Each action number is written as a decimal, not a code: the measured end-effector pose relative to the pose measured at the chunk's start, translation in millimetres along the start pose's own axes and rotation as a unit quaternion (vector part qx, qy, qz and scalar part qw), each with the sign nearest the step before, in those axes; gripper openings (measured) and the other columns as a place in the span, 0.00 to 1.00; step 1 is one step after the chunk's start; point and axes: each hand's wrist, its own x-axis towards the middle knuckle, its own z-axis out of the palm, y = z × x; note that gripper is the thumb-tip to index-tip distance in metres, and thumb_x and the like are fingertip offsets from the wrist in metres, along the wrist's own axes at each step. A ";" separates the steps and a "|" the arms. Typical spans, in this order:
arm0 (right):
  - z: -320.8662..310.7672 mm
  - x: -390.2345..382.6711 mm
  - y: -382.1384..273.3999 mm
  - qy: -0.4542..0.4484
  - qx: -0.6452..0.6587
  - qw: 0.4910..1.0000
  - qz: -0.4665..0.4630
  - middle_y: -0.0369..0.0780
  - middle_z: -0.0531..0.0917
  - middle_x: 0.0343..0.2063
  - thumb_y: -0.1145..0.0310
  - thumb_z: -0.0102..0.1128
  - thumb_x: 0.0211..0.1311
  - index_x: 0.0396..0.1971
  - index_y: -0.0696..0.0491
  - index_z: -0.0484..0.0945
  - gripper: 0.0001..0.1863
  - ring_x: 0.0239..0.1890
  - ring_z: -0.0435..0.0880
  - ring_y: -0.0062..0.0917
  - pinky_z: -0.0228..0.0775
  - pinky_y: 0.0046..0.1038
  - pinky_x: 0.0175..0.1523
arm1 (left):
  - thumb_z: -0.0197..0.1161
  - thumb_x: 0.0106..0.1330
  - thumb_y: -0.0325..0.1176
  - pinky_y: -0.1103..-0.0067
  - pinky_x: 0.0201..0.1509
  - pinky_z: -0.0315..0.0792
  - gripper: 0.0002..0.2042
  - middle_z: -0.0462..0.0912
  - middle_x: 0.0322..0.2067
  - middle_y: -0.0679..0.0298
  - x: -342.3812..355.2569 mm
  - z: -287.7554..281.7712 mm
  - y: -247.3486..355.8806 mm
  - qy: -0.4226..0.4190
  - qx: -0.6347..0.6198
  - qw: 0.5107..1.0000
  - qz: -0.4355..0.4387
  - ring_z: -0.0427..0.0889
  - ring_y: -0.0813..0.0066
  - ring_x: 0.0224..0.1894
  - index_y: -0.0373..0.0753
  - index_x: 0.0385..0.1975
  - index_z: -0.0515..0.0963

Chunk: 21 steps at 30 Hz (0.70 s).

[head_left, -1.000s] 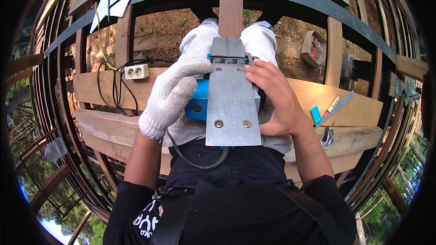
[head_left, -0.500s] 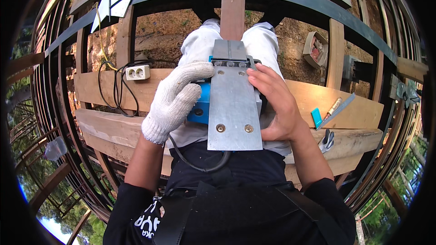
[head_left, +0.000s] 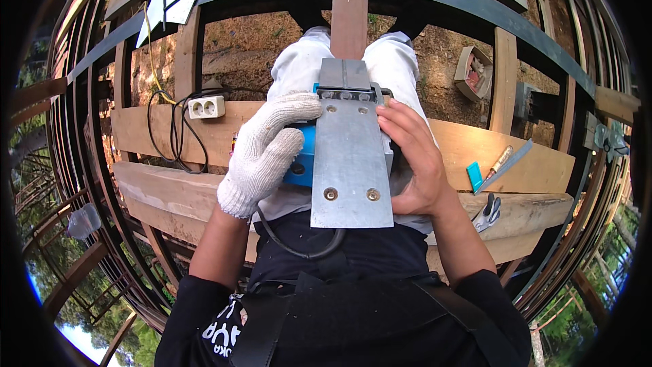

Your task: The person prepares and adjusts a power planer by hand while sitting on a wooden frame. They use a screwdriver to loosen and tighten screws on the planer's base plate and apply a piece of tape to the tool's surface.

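Observation:
An electric planer (head_left: 351, 153) with a blue body and a flat metal sole lies upside down across my lap, sole facing up, its dark cord (head_left: 299, 251) looping below. My left hand (head_left: 265, 153), in a white knitted glove, grips its left side, fingertips by the cutter slot (head_left: 343, 95). My bare right hand (head_left: 418, 163) holds its right side, thumb low by the rear end and fingers along the sole's edge near the front.
Wooden boards (head_left: 499, 153) cross behind me, carrying a socket strip (head_left: 205, 107) with looped cords, a wooden-handled file (head_left: 498, 166), a cyan case (head_left: 474, 177) and a glove (head_left: 487, 216). A box (head_left: 468, 75) sits on the ground, a white sheet (head_left: 170, 7) on the frame.
The planer has shifted a little toward me and slightly to the right, both hands moving with it. Their grips look much the same.

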 end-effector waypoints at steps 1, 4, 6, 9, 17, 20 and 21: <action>-0.6 0.1 0.2 0.000 0.000 1.000 0.000 0.51 0.78 0.65 0.52 0.82 0.34 0.63 0.62 0.76 0.52 0.71 0.72 0.53 0.64 0.49 0.74 | 0.57 0.73 0.62 0.64 0.76 0.62 0.36 0.82 0.59 0.51 0.3 -0.2 -1.3 0.000 -0.001 1.000 0.000 0.76 0.58 0.67 0.28 0.57 0.80; -3.0 2.5 0.9 -0.006 -0.008 1.000 -0.005 0.50 0.78 0.65 0.51 0.82 0.34 0.63 0.61 0.76 0.52 0.71 0.72 0.53 0.64 0.49 0.74 | 0.60 0.75 0.45 0.66 0.74 0.65 0.24 0.83 0.58 0.51 -1.0 -1.2 -5.0 -0.002 -0.023 0.999 0.025 0.78 0.60 0.66 0.29 0.57 0.81; -5.0 3.0 1.5 -0.010 -0.030 0.999 -0.011 0.50 0.78 0.64 0.50 0.82 0.33 0.62 0.61 0.77 0.52 0.70 0.73 0.53 0.64 0.50 0.73 | 0.60 0.74 0.45 0.66 0.73 0.66 0.23 0.83 0.58 0.51 -2.0 0.6 -5.8 0.008 -0.049 0.999 0.013 0.78 0.60 0.66 0.29 0.57 0.81; -5.5 4.2 1.0 -0.012 -0.035 0.999 -0.010 0.50 0.79 0.64 0.50 0.82 0.32 0.61 0.60 0.77 0.51 0.70 0.73 0.53 0.64 0.50 0.73 | 0.57 0.74 0.60 0.63 0.76 0.61 0.34 0.83 0.58 0.51 -1.0 1.2 -3.8 0.011 -0.008 1.000 0.012 0.75 0.57 0.69 0.29 0.56 0.82; -3.0 6.0 0.2 -0.013 -0.015 1.000 -0.001 0.49 0.79 0.64 0.51 0.82 0.32 0.61 0.60 0.77 0.51 0.71 0.72 0.52 0.64 0.49 0.73 | 0.62 0.74 0.41 0.66 0.72 0.68 0.20 0.82 0.58 0.51 1.1 -3.9 0.2 -0.002 0.028 0.999 0.030 0.78 0.60 0.65 0.31 0.55 0.83; -5.8 7.5 0.7 -0.022 -0.022 1.000 -0.005 0.49 0.79 0.64 0.52 0.82 0.32 0.61 0.60 0.77 0.51 0.71 0.72 0.51 0.64 0.49 0.74 | 0.62 0.74 0.40 0.66 0.72 0.68 0.19 0.82 0.58 0.51 0.8 -1.4 1.4 0.002 0.012 0.999 0.031 0.78 0.59 0.65 0.32 0.55 0.83; -6.9 8.0 1.0 -0.026 -0.020 0.999 -0.006 0.48 0.79 0.64 0.52 0.82 0.32 0.61 0.60 0.77 0.51 0.71 0.72 0.51 0.63 0.49 0.74 | 0.62 0.73 0.40 0.65 0.72 0.67 0.19 0.82 0.59 0.51 0.8 -0.4 2.5 0.006 -0.009 1.000 0.023 0.78 0.59 0.65 0.32 0.55 0.83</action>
